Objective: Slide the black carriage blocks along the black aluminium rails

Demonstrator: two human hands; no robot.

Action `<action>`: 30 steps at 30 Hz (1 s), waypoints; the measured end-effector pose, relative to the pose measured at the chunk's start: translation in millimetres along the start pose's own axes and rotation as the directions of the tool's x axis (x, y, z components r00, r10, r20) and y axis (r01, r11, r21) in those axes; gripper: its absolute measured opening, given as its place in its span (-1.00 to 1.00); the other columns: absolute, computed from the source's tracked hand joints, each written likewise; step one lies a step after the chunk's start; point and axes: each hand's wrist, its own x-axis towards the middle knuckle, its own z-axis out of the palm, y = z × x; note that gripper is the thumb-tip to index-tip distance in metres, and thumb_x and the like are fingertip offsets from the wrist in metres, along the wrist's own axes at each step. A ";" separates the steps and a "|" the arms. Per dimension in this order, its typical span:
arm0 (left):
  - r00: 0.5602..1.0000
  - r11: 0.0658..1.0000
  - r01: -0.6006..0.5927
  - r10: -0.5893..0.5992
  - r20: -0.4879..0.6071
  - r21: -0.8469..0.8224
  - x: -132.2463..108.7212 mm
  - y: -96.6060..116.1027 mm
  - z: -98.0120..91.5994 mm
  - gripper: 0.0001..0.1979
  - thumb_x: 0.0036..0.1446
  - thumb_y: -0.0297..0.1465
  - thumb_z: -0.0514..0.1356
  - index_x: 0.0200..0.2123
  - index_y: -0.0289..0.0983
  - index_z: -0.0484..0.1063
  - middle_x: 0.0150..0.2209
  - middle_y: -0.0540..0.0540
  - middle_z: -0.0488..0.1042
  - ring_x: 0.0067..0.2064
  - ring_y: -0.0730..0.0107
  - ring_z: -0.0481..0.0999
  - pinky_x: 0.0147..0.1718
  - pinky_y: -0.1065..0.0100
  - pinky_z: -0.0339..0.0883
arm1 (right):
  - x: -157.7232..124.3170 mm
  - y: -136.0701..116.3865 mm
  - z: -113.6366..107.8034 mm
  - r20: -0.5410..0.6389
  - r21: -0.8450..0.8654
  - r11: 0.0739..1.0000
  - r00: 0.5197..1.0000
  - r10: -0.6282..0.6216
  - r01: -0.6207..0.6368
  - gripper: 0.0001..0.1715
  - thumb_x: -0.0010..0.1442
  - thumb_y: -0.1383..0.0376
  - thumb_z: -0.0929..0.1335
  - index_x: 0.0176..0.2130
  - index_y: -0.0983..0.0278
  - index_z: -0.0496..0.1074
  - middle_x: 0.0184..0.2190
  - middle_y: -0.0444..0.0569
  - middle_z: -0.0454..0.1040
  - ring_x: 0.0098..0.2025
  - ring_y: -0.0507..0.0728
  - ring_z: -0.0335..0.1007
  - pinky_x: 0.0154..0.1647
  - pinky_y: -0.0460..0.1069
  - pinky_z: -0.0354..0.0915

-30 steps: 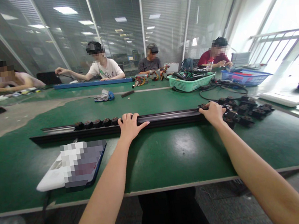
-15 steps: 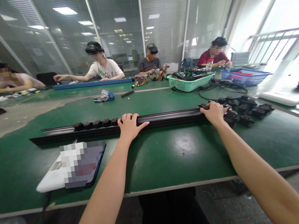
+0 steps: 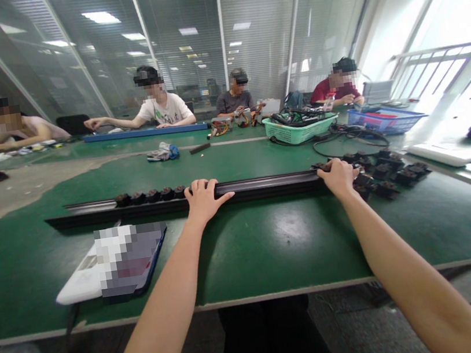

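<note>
Apart, hands (image 3: 206, 201) (image 3: 338, 178) on rail (image 3: 263, 183), bench edge (image 3: 253, 299) below

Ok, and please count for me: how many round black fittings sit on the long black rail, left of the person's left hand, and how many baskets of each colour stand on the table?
round black fittings on the black rail, left of the left hand: 5
green plastic basket: 1
blue plastic basket: 1
Total: 7

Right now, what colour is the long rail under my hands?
The long rail is black with no visible pattern; it shows best in the head view.
</note>
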 end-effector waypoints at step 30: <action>1.000 1.000 -0.006 0.006 -0.010 0.030 -0.4 1.2 -0.6 -0.38 0.27 0.18 0.13 0.15 -0.14 0.46 0.19 -0.28 0.41 0.27 -0.11 0.20 0.23 -0.08 0.05 | 6.8 8.5 -5.4 -0.002 -0.094 0.994 0.999 0.049 -0.049 -0.62 0.24 0.16 0.37 -0.02 0.31 0.51 -0.04 0.25 0.45 0.02 0.36 0.28 0.11 0.25 0.04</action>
